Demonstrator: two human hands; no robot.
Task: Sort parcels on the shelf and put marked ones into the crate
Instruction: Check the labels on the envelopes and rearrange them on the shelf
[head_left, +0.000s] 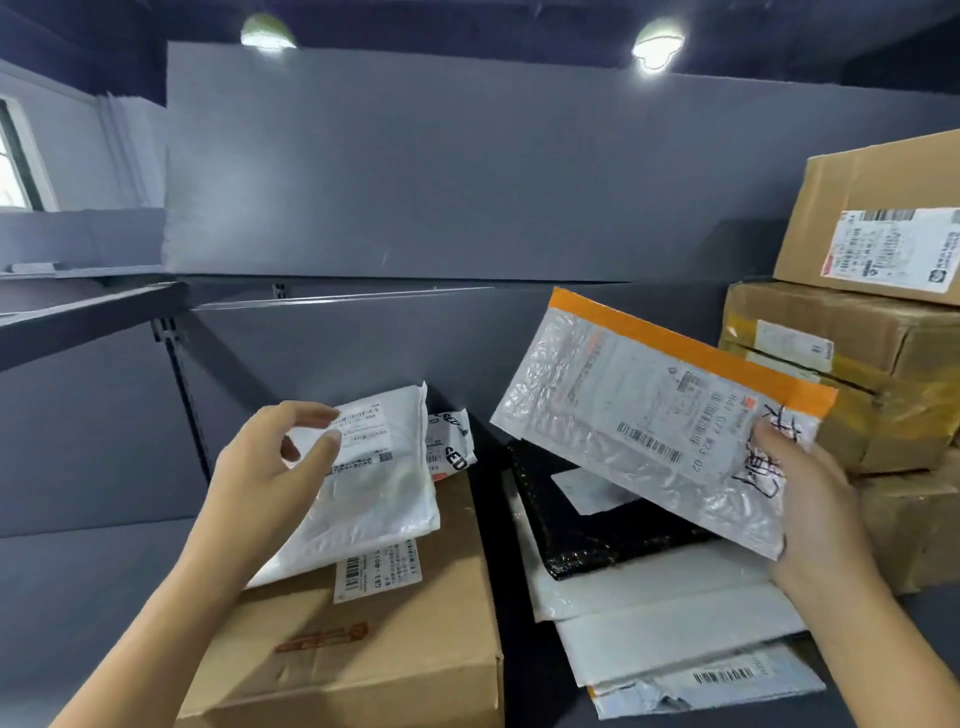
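Note:
My right hand (810, 499) grips the lower right corner of a clear bubble mailer with an orange strip (639, 410), held up tilted above the shelf. Black handwritten marks show on it near my thumb. My left hand (270, 467) hovers with relaxed, slightly curved fingers over a white plastic parcel (379, 488); whether the fingertips touch its label I cannot tell. That parcel lies on a brown cardboard box (374, 639). No crate is in view.
A pile of flat mailers, a black one (597, 530) on white ones (665, 618), lies under the raised mailer. Stacked cardboard boxes (841, 364) stand at the right. A folded white bag with black print (452, 441) sits behind the white parcel. The grey shelf back (467, 171) rises behind.

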